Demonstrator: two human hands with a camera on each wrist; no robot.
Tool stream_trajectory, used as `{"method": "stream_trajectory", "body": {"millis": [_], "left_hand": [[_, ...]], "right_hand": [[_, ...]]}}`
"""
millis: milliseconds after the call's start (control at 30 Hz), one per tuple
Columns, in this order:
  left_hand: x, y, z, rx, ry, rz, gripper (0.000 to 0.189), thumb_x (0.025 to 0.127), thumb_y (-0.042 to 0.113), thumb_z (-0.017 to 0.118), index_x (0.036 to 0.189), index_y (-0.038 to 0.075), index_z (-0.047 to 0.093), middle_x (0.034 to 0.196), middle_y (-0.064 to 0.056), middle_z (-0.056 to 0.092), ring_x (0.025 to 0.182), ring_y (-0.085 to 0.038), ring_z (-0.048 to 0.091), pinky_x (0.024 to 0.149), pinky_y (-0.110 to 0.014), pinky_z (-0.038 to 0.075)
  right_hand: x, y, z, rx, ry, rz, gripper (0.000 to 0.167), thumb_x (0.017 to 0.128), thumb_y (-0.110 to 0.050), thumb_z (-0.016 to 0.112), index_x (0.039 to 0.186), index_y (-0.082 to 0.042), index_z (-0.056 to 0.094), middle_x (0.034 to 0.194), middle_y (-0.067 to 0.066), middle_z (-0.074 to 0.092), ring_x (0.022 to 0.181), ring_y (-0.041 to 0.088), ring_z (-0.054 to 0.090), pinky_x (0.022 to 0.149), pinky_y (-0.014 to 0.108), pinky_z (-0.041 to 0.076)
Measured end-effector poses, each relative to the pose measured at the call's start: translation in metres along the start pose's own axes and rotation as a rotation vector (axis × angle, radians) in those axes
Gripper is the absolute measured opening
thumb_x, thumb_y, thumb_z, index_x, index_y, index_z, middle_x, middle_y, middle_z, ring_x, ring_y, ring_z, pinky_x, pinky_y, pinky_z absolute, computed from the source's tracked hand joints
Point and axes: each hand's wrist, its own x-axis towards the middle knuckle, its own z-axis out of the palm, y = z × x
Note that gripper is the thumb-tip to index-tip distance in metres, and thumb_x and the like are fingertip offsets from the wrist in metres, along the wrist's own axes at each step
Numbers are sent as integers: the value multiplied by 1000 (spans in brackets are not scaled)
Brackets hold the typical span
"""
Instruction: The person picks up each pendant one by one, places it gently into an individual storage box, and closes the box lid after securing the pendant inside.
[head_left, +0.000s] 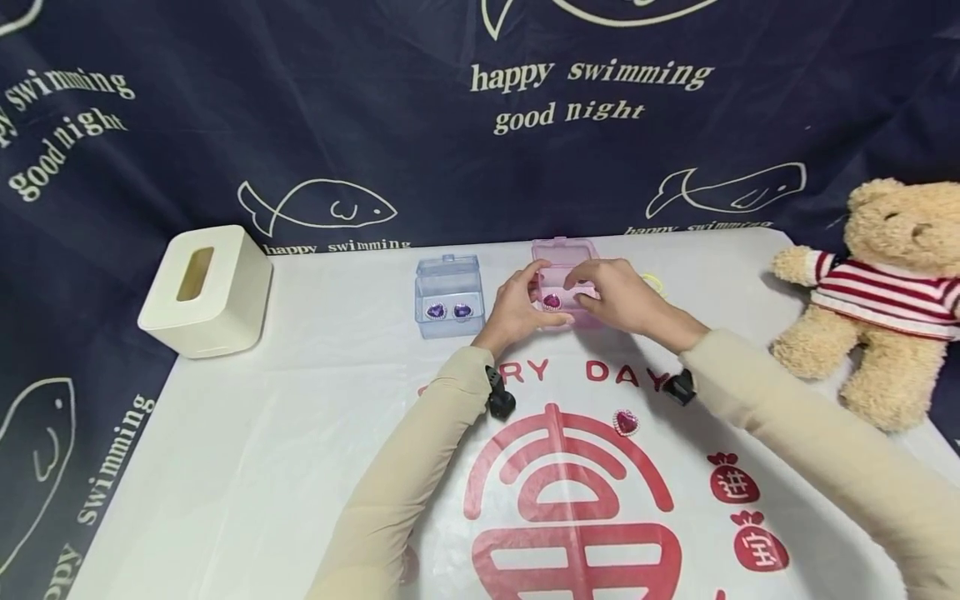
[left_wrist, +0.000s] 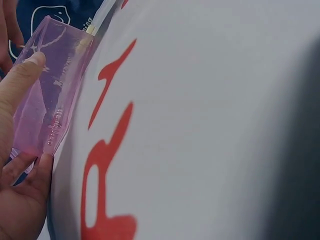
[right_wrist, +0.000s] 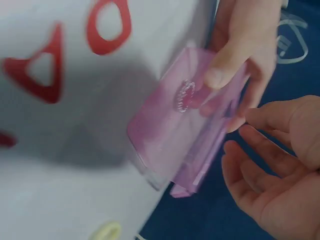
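A see-through pink box [head_left: 564, 251] stands with its lid raised. My left hand [head_left: 516, 310] grips it, thumb at the front wall and fingers round the side, as the left wrist view shows. Inside lies a magenta gem [head_left: 552, 302] with a beaded rim. My right hand [head_left: 618, 293] is over the box's right side; in the right wrist view its fingers [right_wrist: 265, 150] bend loosely with nothing between them. To the left stands an open see-through blue box [head_left: 448, 327] holding two purple gems [head_left: 437, 311]. A heart-shaped magenta gem [head_left: 626, 423] lies on the table nearer me.
A cream tissue box [head_left: 217, 292] stands at the table's left. At the right sits a teddy bear [head_left: 888, 292] in a striped shirt. Something yellow and ring-like [head_left: 654, 283] lies behind my right hand. A dark printed curtain [head_left: 420, 125] hangs along the back edge.
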Motion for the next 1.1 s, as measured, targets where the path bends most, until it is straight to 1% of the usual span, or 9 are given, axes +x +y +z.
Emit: {"method": "stream_trajectory", "body": {"millis": [133, 233, 300, 433, 533, 633, 733, 867, 1100], "left_hand": [[0, -1, -1, -32, -6, 9, 89, 62, 22, 92, 139, 19, 47, 119, -10, 58, 101, -17, 57, 87, -21, 50], [0, -1, 0, -43, -6, 14, 90, 62, 23, 93, 139, 18, 47, 119, -11, 58, 101, -18, 57, 87, -22, 50], [0, 0, -1, -44, -2, 12, 91, 61, 24, 93, 139, 18, 47, 119, -11, 58, 102, -17, 57, 88, -23, 50], [1, 0, 0, -49, 3, 17, 92, 61, 23, 93, 139, 17, 46, 118, -10, 57, 101, -18, 56, 88, -24, 50], [1, -1, 0, -51, 4, 17, 91, 61, 22, 93, 139, 17, 47, 118, -10, 57, 101, -17, 56, 89, -23, 51], [1, -1, 0, -54, 1, 9, 90, 61, 20, 93, 138, 18, 48, 118, -11, 57, 100, -17, 56, 88, -22, 50], [1, -2, 1, -51, -5, 10, 89, 61, 20, 93, 138, 19, 48, 118, -11, 57, 100, -17, 56, 89, -23, 50], [1, -3, 1, -53, 1, 14, 89, 61, 20, 93, 137, 19, 48, 117, -11, 57, 99, -17, 55, 88, -23, 50], [1, -1, 1, -55, 3, 7, 88, 61, 20, 93, 137, 18, 49, 116, -11, 57, 99, -17, 55, 86, -22, 49]], "right_hand": [[-32, -12, -10, 5, 48, -97, 19, 79, 8, 68, 97, 1, 69, 99, 15, 72, 94, 32, 67, 84, 49, 54], [-59, -19, -10, 16, 34, -132, 21, 76, 7, 72, 96, -2, 69, 98, 11, 72, 94, 28, 68, 83, 46, 56], [-78, -23, -5, 28, -14, -125, 22, 75, 4, 75, 96, -4, 70, 97, 8, 72, 94, 24, 68, 83, 44, 57], [-110, -31, 7, 34, -139, -60, 25, 75, -5, 79, 99, -7, 71, 101, 4, 70, 96, 20, 67, 83, 41, 57], [-129, -35, 17, 31, -179, -21, 28, 75, -10, 81, 101, -9, 71, 104, 3, 68, 98, 19, 66, 83, 40, 57], [-140, -37, 24, 25, -168, 6, 29, 75, -11, 82, 102, -10, 71, 105, 3, 67, 97, 18, 65, 81, 38, 58], [-147, -37, 29, 17, -146, 35, 30, 75, -11, 82, 103, -10, 72, 107, 4, 66, 97, 20, 65, 80, 39, 58], [-151, -35, 32, 22, -123, 42, 26, 76, -10, 81, 100, -13, 73, 106, 3, 66, 97, 19, 65, 80, 39, 58], [-155, -30, 37, 34, -91, 36, 23, 76, -12, 81, 97, -14, 73, 100, -4, 66, 91, 12, 64, 77, 36, 58]]}}
